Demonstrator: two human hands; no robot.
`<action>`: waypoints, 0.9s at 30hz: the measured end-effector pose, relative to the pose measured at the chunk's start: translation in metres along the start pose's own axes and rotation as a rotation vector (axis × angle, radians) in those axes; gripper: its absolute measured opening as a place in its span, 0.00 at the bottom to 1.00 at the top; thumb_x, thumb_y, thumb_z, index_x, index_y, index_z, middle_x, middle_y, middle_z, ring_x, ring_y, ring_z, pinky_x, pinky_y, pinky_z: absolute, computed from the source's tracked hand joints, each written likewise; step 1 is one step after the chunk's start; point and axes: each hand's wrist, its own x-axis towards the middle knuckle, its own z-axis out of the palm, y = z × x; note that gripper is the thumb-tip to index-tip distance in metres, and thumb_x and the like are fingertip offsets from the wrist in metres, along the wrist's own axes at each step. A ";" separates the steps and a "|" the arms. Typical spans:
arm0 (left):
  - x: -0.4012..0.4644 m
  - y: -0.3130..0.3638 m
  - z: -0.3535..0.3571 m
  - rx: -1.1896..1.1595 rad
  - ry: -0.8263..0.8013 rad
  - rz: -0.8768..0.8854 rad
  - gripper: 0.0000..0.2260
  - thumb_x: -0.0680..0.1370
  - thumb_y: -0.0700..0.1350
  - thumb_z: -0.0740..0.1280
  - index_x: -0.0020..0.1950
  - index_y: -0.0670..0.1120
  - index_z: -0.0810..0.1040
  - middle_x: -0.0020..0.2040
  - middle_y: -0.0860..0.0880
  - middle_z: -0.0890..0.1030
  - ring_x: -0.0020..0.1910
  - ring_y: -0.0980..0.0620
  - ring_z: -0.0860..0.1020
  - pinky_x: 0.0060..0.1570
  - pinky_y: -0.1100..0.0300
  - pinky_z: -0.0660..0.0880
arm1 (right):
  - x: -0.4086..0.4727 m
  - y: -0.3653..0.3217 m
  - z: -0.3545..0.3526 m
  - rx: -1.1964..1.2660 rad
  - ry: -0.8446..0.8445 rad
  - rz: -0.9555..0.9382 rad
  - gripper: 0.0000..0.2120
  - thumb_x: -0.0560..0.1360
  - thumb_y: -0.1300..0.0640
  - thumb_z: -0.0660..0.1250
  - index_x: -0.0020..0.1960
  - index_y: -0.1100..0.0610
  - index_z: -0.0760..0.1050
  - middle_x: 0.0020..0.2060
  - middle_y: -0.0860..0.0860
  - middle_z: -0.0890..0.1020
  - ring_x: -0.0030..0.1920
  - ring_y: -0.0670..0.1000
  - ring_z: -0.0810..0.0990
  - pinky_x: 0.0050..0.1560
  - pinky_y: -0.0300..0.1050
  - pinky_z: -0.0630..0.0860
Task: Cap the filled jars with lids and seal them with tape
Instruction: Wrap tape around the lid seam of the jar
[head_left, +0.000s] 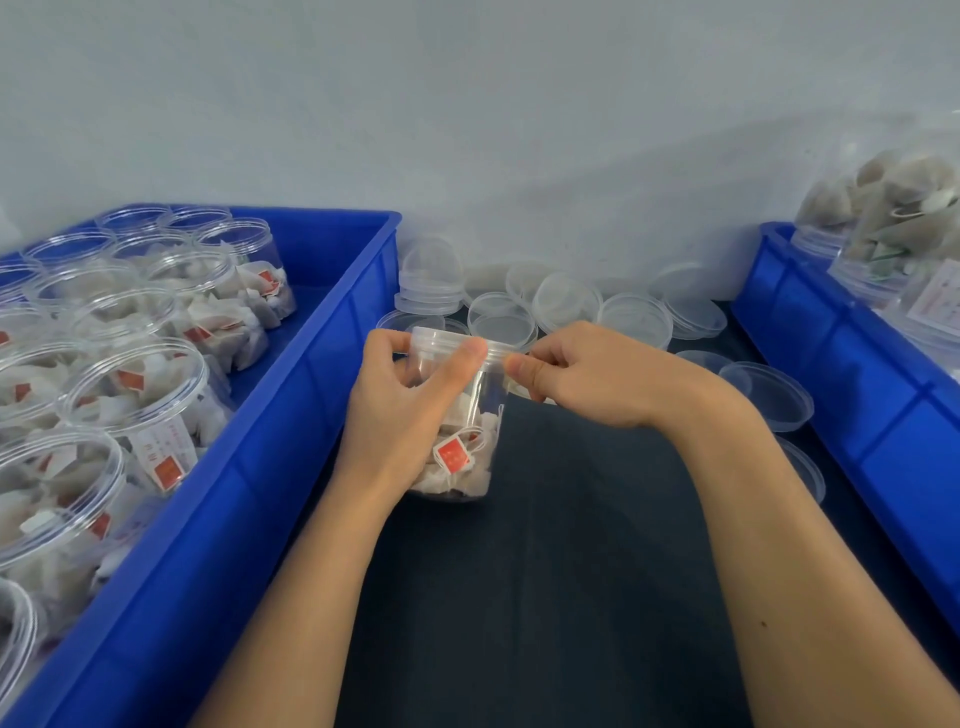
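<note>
Evenly and softly lit, bright without harshness, from overhead by the look of it. Faint soft shadow across the pale wall (519, 130) behind the blue crates; deeper shade on the dark worktop (545, 571) beneath the forearms. Small white glints along the rims of the clear jars in the left crate (291, 415). Wide-angle bending at the borders, crate walls splaying outward. Slightly soft overall, blurrier toward the right edge and the corners.
</note>
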 end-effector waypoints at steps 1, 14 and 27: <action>0.000 0.000 -0.001 0.025 0.012 0.010 0.30 0.64 0.74 0.71 0.56 0.57 0.75 0.48 0.59 0.86 0.46 0.59 0.86 0.41 0.62 0.79 | -0.001 0.000 0.000 0.005 -0.006 0.004 0.30 0.82 0.33 0.59 0.47 0.60 0.78 0.30 0.47 0.72 0.30 0.47 0.72 0.37 0.46 0.69; -0.004 0.004 -0.002 0.075 0.054 0.017 0.22 0.68 0.74 0.66 0.54 0.62 0.78 0.48 0.59 0.85 0.46 0.61 0.84 0.43 0.58 0.78 | 0.000 -0.015 0.005 0.149 -0.061 0.014 0.27 0.82 0.32 0.57 0.43 0.52 0.81 0.35 0.44 0.77 0.37 0.45 0.77 0.44 0.48 0.73; -0.002 0.001 -0.012 -0.154 0.003 -0.035 0.25 0.71 0.71 0.69 0.55 0.54 0.84 0.49 0.51 0.87 0.47 0.50 0.87 0.42 0.55 0.82 | -0.001 -0.011 0.003 0.167 0.023 -0.010 0.31 0.77 0.28 0.62 0.36 0.55 0.61 0.30 0.49 0.63 0.29 0.50 0.60 0.35 0.48 0.60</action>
